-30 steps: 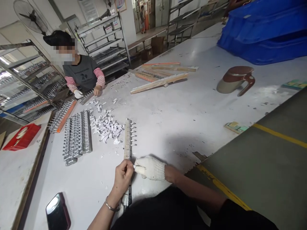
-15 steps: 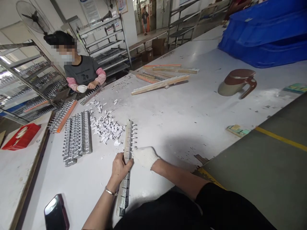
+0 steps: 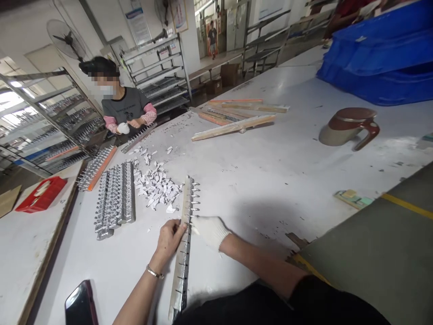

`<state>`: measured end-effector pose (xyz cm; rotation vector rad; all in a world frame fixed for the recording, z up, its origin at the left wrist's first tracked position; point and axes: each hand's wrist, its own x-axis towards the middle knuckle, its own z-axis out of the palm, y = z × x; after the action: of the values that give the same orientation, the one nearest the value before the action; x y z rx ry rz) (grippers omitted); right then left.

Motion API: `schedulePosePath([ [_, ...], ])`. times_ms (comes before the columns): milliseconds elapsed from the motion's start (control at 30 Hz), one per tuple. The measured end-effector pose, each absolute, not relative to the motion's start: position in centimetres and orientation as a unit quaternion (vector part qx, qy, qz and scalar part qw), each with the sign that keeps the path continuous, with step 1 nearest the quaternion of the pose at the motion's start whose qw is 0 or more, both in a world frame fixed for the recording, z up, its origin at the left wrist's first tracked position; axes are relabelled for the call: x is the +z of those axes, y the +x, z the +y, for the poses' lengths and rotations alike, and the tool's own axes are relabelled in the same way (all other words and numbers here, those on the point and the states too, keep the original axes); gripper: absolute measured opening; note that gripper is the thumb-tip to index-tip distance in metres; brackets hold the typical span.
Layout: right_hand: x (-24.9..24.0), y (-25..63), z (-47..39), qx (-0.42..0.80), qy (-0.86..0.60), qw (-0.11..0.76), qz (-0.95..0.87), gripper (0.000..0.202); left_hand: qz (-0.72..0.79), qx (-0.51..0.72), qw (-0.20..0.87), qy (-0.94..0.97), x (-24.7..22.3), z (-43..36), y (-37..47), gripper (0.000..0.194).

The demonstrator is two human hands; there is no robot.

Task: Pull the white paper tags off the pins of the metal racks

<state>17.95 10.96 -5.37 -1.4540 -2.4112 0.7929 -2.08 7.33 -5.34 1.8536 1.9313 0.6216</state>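
A long, narrow bar point(image 3: 181, 266) lies on the white table, with thin pins along its right side. Small silvery pieces point(image 3: 195, 196) sit on the pins of its far half, while the near pins look bare. My left hand point(image 3: 169, 239), bare with a bracelet at the wrist, grips the bar near its middle, thumb on top. Wearing a white knit glove, my right hand point(image 3: 209, 230) is closed at the bar's right side, just below the silvery pieces. Whatever its fingertips hold is hidden. Beyond the bar, left of it, lies a heap of small white pieces point(image 3: 158, 185).
Several bars filled with silvery pieces point(image 3: 117, 196) stand at left, near an orange-edged bar point(image 3: 101, 169). A phone point(image 3: 81, 302), red basket point(image 3: 40, 194), brown-lidded jug point(image 3: 348, 126), wooden strips point(image 3: 233, 128) and blue trays point(image 3: 375, 58) lie around. A masked co-worker point(image 3: 128, 108) handles another bar across the table.
The whole view has shifted, so things appear slightly lower and mostly farther right. Both hands keep about the same place on the bar.
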Motion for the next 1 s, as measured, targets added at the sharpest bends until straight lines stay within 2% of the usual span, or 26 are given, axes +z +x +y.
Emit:
schedulePosePath([
  [67, -5.3, 18.5, 10.5, 0.251, -0.475, 0.118, -0.835, 0.021, 0.712, 0.253, 0.163, 0.634, -5.2, 9.4, -3.4, 0.029],
  [200, -5.7, 19.1, 10.1, 0.236, -0.456, 0.137, -0.847, 0.026, 0.735, 0.266, 0.136, 0.609, -5.5, 13.4, -5.3, 0.007],
  [333, -6.8, 19.2, 10.4, 0.257, -0.454, 0.120, -0.845, 0.033, 0.742, 0.280, 0.153, 0.590, -6.4, 13.6, -5.7, 0.017],
  [500, -8.1, 19.8, 10.3, 0.285, -0.467, 0.110, -0.830, 0.044, 0.740, 0.343, 0.137, 0.562, -6.5, 9.9, -4.9, 0.011],
  [633, -8.6, 20.1, 10.4, 0.271, -0.474, 0.190, -0.816, 0.044, 0.729, 0.377, 0.114, 0.560, -5.0, 6.4, -3.0, 0.008],
  [767, -8.4, 18.7, 10.3, 0.284, -0.384, 0.260, -0.839, 0.049, 0.654, 0.364, 0.167, 0.642, -3.0, 2.8, 0.3, 0.003],
  [1000, -8.2, 14.0, 8.1, 0.294, -0.277, 0.248, -0.880, 0.036, 0.627, 0.376, 0.307, 0.610, -1.3, -1.4, 2.5, 0.009],
])
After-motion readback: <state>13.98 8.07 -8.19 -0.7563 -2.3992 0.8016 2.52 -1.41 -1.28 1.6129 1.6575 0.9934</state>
